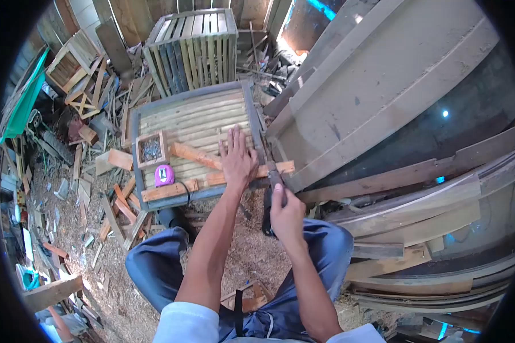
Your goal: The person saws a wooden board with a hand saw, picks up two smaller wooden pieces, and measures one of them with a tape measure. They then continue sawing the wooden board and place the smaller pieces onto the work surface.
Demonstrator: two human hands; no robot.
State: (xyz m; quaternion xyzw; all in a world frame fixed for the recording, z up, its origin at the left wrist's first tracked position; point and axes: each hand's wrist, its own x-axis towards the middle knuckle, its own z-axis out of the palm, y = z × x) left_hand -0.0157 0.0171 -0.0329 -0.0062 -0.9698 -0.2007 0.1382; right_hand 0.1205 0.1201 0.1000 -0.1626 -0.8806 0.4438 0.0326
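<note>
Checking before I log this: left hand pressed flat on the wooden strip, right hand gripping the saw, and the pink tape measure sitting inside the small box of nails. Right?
Not quite. In the head view the pink tape measure lies on the slatted panel just below the box of nails, not inside it. The rest holds.

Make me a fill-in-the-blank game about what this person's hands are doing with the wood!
1. The left hand presses flat on a wooden ____ lying across the slatted panel.
2. The right hand grips the handle of a ____ that cuts the strip near its right end.
3. The tape measure on the panel is ____ in colour.
4. The small wooden box beside it is filled with ____.

Missing words: strip; saw; pink; nails
</note>
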